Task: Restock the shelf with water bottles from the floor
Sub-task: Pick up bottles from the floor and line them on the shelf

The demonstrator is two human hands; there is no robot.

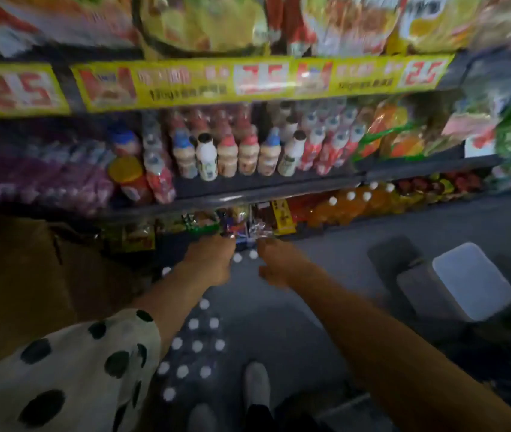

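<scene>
Both arms reach down and forward toward the foot of the shelf unit point(248, 194). The left hand point(210, 260) and the right hand point(279, 263) sit close together, just in front of the lowest shelf, with 2 white bottle caps point(245, 256) showing in the gap between them. The fingers of both hands curl downward at what looks like crinkled clear wrap point(259, 232) over the bottles, but the picture is blurred and whether either hand actually grips it cannot be told.

The water bottles point(196, 347) stand on the dark floor point(326, 307) as a pack, seen from above as rows of white caps running from near the person's feet up to the hands. A polka-dot sleeve point(70, 369) covers the left upper arm. A grey shoe point(257, 385) stands just right of the pack.

A brown cardboard box point(23, 282) sits at the left edge of the floor, against the shelf unit. A translucent plastic bin point(472, 282) lies on the floor well to the right. On the middle shelf stand small drink bottles point(238, 157); orange drink bottles point(351, 201) line the bottom shelf at its right end. Yellow price strips point(248, 79) run along the upper shelf's front edge.
</scene>
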